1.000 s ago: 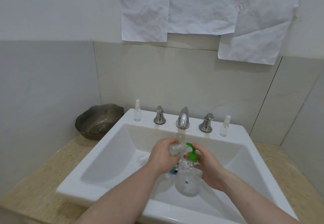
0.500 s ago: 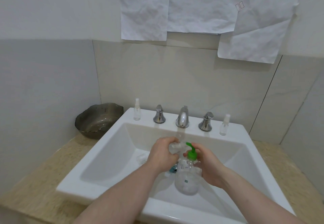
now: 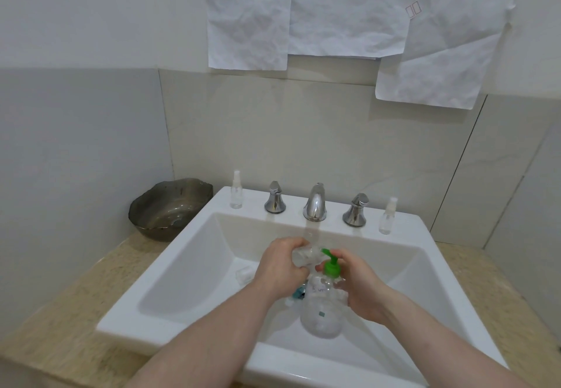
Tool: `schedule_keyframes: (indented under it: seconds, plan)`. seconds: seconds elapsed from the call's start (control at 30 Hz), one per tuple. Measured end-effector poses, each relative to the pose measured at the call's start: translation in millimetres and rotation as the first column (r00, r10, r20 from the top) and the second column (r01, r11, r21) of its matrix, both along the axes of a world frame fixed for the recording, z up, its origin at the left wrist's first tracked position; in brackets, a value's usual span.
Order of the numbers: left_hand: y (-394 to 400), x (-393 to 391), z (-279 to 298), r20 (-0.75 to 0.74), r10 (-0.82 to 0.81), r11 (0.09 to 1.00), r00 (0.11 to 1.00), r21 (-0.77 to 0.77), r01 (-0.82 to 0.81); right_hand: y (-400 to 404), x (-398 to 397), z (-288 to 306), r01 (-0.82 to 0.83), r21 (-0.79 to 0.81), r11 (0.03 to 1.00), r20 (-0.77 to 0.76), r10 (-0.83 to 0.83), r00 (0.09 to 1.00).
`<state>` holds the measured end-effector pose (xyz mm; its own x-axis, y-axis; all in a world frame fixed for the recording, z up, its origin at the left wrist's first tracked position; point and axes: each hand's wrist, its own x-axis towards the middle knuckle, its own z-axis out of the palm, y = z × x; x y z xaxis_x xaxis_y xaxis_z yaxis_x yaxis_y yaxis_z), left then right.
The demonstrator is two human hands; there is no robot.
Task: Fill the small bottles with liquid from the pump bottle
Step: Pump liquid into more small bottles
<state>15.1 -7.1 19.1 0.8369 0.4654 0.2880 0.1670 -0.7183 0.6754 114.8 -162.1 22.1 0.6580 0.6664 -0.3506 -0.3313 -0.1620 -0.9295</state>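
White sink basin holds the work: left hand grips a small bottle tilted at the green nozzle, right hand curls round the pump bottle. Both look light, slick plastic; hold bodies firmly.

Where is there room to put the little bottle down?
Bare patches: the sink ledge between left spray bottle and left tap handle, and the counter before the metal bowl. The basin middle is crowded by both hands and the pump bottle.

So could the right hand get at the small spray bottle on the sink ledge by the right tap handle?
Probably not yet: the right hand grips the pump bottle. The path to the spray bottle looks unobstructed.
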Motion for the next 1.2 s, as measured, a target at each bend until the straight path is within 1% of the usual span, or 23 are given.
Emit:
schedule_keyframes:
  seconds: [0.13, 0.3, 0.5, 0.6, 0.77, 0.9, 1.03, 1.2]
  plan:
    - [1.5, -0.1, -2.3, -0.021, 0.006, 1.0, 1.0, 0.019, -0.006, 1.2, -1.2, -2.0, -0.008, 0.003, 1.0, 0.021, 0.008, 1.0]
    - [-0.9, 0.1, -0.2, 0.008, 0.013, 1.0, 1.0, -0.006, -0.013, -3.8, -0.8, -3.5, -0.069, 0.007, 0.998, -0.002, 0.069, 0.998]
    - [1.1, 0.3, -1.9, -0.018, 0.0, 1.0, 1.0, 0.022, 0.001, 0.9, 1.1, -2.0, -0.027, -0.005, 1.0, -0.002, 0.027, 1.0]
    - [2.9, 0.5, -3.3, -0.017, 0.02, 1.0, 1.0, 0.009, -0.02, 2.2, 0.0, -3.3, -0.023, -0.002, 1.0, 0.005, 0.023, 1.0]
    - [-0.3, 1.0, -1.4, 0.025, 0.019, 1.0, 1.0, -0.025, -0.018, -2.0, 0.6, -5.9, -0.086, -0.021, 0.996, 0.012, 0.086, 0.996]
    - [1.7, 1.4, -3.2, 0.014, 0.016, 1.0, 1.0, 0.003, -0.016, 1.6, 0.4, -2.8, -0.015, 0.004, 1.0, 0.005, 0.015, 1.0]
    - [2.7, 0.3, -3.9, -0.014, 0.014, 1.0, 1.0, 0.013, -0.014, 1.2, -1.9, -1.7, -0.002, 0.023, 1.0, 0.002, 0.002, 1.0]
    - [0.5, 0.7, -1.3, 0.0, 0.01, 1.0, 1.0, -0.021, -0.01, -3.2, -7.0, 2.7, -0.07, -0.005, 0.998, 0.0, 0.07, 0.998]
